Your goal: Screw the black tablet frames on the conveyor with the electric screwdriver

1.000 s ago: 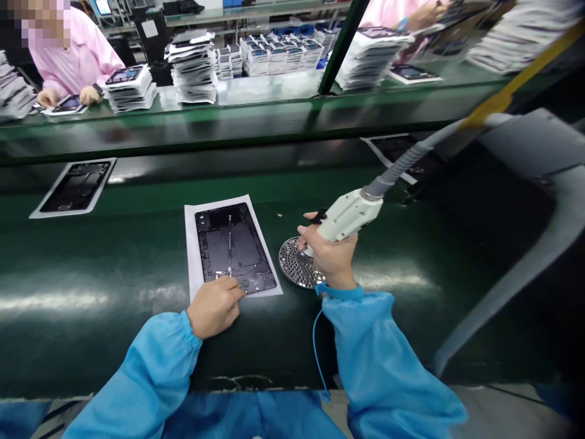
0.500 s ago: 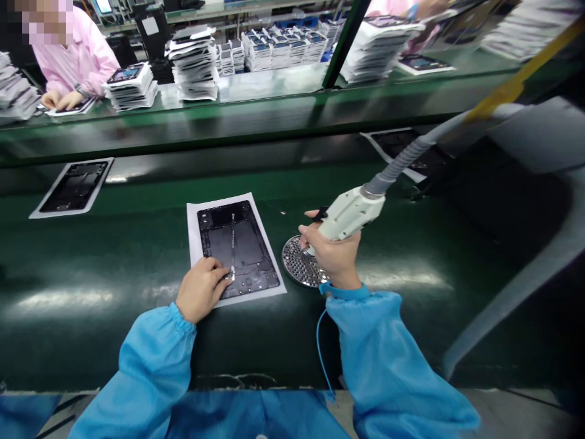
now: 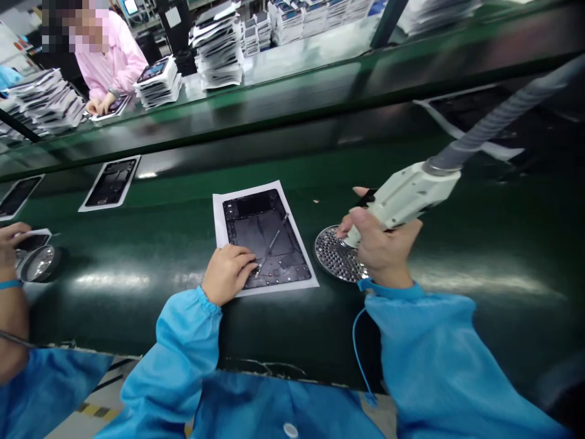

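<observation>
An opened tablet housing point(image 3: 249, 231) lies on a white sheet point(image 3: 220, 222) in front of me. Across its dark inside a thin flex cable point(image 3: 276, 238) runs at a slant. At the housing's lower left, my left hand point(image 3: 230, 273) has its fingers closed on the cable's lower end. My right hand point(image 3: 382, 247) is wrapped round a pale electric screwdriver point(image 3: 409, 192), fed by a grey ribbed hose point(image 3: 503, 125). The screwdriver's tip points down at a round metal screw tray point(image 3: 336, 259) full of small holes; whether it touches is hidden by my fingers.
Another tablet housing point(image 3: 112, 182) on paper lies farther left, with one more point(image 3: 21, 196) beyond it. A co-worker's hand point(image 3: 11, 244) is at the left edge, beside a round metal dish point(image 3: 40, 263). Behind the raised ledge point(image 3: 283, 97) stand paper stacks point(image 3: 219, 52) and a person in pink.
The view has turned, shifting everything on the bench. The flex cable went from nearly straight to slanted, its upper end swung right. My right hand stays over the screw tray with the screwdriver.
</observation>
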{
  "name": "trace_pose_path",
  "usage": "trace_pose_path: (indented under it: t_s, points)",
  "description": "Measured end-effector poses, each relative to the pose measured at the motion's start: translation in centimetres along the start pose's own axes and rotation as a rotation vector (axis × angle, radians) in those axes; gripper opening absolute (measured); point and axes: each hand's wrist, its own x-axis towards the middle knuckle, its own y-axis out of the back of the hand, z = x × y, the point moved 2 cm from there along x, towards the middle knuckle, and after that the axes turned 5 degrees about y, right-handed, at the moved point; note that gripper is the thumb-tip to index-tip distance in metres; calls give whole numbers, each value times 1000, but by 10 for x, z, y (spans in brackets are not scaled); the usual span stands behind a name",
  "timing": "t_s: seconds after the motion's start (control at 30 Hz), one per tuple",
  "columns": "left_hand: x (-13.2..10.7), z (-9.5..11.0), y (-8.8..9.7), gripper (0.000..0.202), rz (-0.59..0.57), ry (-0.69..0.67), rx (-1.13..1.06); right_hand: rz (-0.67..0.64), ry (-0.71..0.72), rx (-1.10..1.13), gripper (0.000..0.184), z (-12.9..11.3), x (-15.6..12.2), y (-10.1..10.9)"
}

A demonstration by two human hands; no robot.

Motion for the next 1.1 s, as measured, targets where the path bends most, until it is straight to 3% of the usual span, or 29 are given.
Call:
trace_pose_path:
  t_s: [0.13, 0.27, 0.37, 0.43, 0.53, 0.63, 0.7, 0.9, 1.1]
  points:
    - [2, -15, 10, 24, -95, 4, -51, -2, 27, -46, 30, -1, 1, -1]
    - [6, -16, 7, 18, -209, 67, -14, -14, 50, -47, 27, 1, 0, 0]
    - [11, -10, 5, 2, -118, 95, -64, -14, 57, -44, 28, 3, 0, 0]
    - [12, -4, 5, 5, 15, 135, -149, -14, 62, -54, 28, 3, 0, -1]
    - [9, 4, 4, 7, 157, 335, -348, -12, 76, -73, 22, 2, 0, -1]
    - [1, 15, -4, 12, 46, 535, -544, -17, 81, -62, 23, 0, 0, -1]
    - [-3, 22, -11, 12, -73, 579, -588, -26, 70, -31, 24, -1, -1, -1]
    - [-4, 33, -15, 11, -221, 566, -382, -59, 49, 186, 41, 1, -4, 0]
    - [2, 34, -12, 11, -257, 470, -209, -98, -84, 317, 64, 1, 0, -2]
